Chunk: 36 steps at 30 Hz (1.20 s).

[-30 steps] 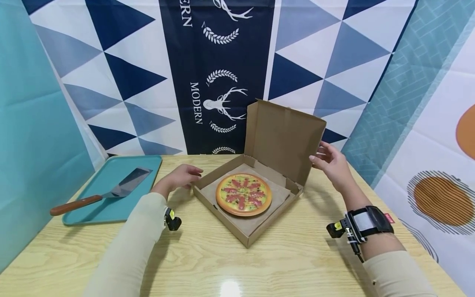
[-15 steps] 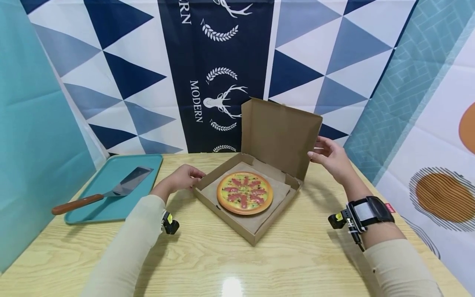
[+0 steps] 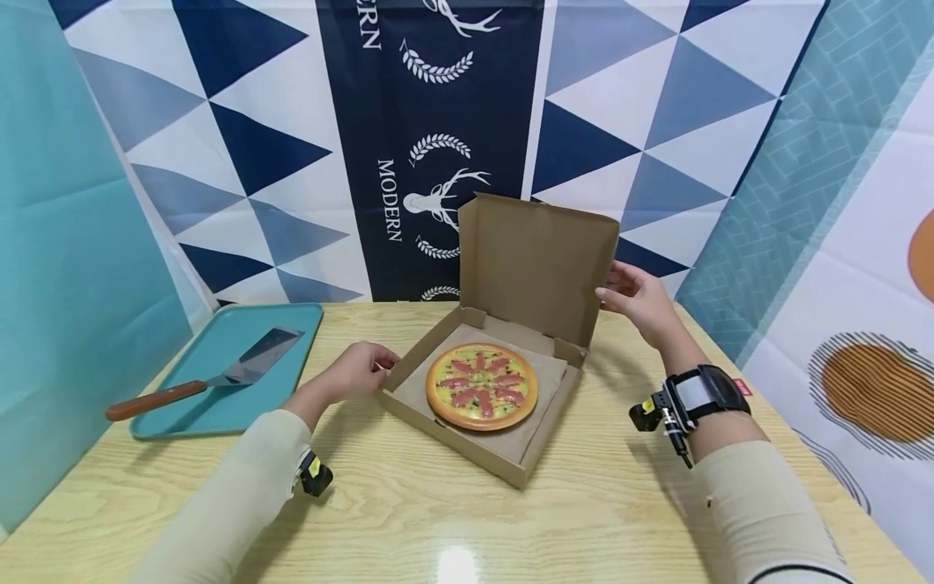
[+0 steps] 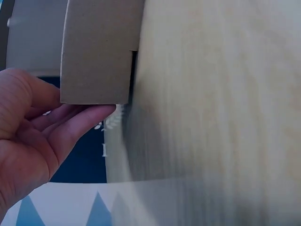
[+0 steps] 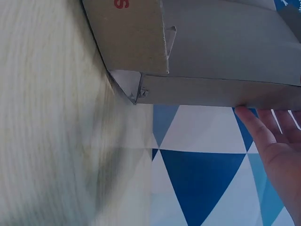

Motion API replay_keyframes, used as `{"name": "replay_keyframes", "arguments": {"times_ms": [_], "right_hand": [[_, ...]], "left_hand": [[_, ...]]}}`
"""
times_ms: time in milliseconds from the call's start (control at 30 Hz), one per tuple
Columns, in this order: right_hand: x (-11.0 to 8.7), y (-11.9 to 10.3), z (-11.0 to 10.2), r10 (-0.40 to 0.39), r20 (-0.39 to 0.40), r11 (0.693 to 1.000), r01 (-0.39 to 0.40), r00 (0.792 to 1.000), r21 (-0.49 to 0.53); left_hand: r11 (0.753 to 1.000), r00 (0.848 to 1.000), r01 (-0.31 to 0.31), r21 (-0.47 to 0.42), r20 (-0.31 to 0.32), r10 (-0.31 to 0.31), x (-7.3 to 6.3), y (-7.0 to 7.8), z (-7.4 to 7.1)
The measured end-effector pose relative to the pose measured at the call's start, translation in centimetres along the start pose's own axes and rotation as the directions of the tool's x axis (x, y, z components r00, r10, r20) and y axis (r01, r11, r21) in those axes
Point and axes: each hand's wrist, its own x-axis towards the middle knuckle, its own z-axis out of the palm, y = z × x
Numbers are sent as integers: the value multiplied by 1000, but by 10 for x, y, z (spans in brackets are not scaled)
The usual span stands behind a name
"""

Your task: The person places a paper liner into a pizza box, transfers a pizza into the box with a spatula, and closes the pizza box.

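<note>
A brown cardboard pizza box (image 3: 467, 453) stands on the wooden table, its lid (image 3: 540, 264) raised upright. A round toy pizza (image 3: 481, 386) with red slices lies inside on brown paper. My left hand (image 3: 357, 371) holds the box's left corner; in the left wrist view its fingers (image 4: 77, 127) lie along the outer wall, with the thumb tip hidden behind the corner. My right hand (image 3: 642, 306) touches the lid's right edge. In the right wrist view, its thumb tip meets that edge, and the fairly straight fingers (image 5: 280, 123) reach the lid's side.
To the left, a teal tray (image 3: 212, 345) bears a spatula (image 3: 255, 358) with a metal blade; its wooden handle (image 3: 156, 399) sticks out past the tray's edge. A patterned cloth (image 3: 438, 122) hangs right behind the table.
The box has turned slightly, with its front corner shifting right and its raised lid moving left. My right hand has followed the lid leftward; my left hand has dropped a little at the corner.
</note>
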Motion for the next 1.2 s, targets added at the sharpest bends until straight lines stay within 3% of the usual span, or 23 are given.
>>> {"name": "replay_keyframes", "arguments": {"times_ms": [433,700,933,1200], "right_hand": [[24,-12,17,35,86,997,-28,996,-74],[39,-17,24,55,110,990,-40,992,-136],[48,-16,29,89,150,986,-65,985,-156],[56,-20,40,104,177,988,-81,979,-135]], "left_hand": [[997,991,66,39,-120,-61,-31,9,13],[992,986,101,-78,-126,-110,-46,13,19],[988,985,113,-105,-121,-125,-57,18,23],[964,980,138,-227,-110,-166,-70,29,31]]}}
